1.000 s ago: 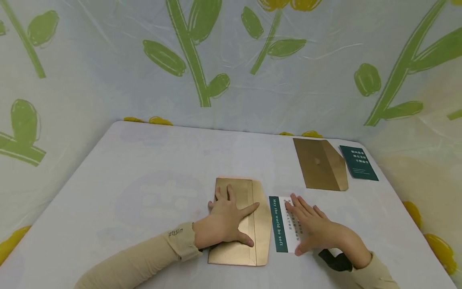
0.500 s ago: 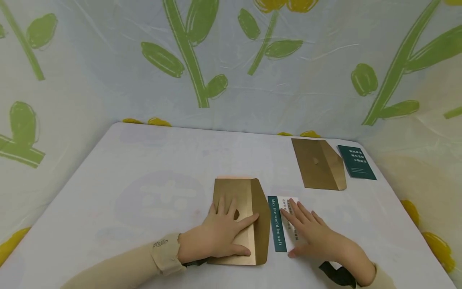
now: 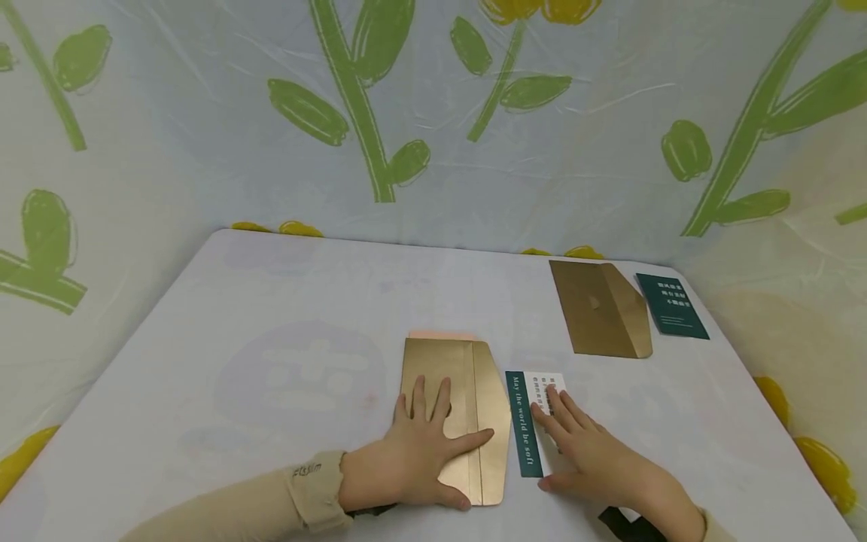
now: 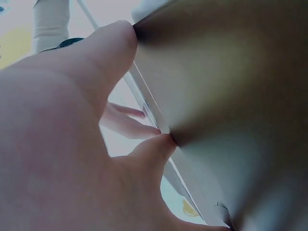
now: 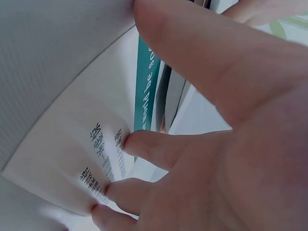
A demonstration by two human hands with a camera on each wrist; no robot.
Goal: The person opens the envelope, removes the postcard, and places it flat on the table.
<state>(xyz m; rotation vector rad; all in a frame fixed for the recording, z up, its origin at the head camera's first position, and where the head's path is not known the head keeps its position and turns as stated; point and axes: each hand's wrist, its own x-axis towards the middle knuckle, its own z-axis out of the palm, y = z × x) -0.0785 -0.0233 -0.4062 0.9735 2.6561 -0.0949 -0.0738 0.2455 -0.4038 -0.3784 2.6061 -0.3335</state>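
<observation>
White table, far envelope, green card, nearer envelope

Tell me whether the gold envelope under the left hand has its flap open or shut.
Open: the gold envelope has its flap spread outward toward the printed card, not folded over.

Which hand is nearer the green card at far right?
Right. The right hand touches the white card, nearer the camera and left of the green card; the left hand lies on the near envelope, farther left.
</observation>
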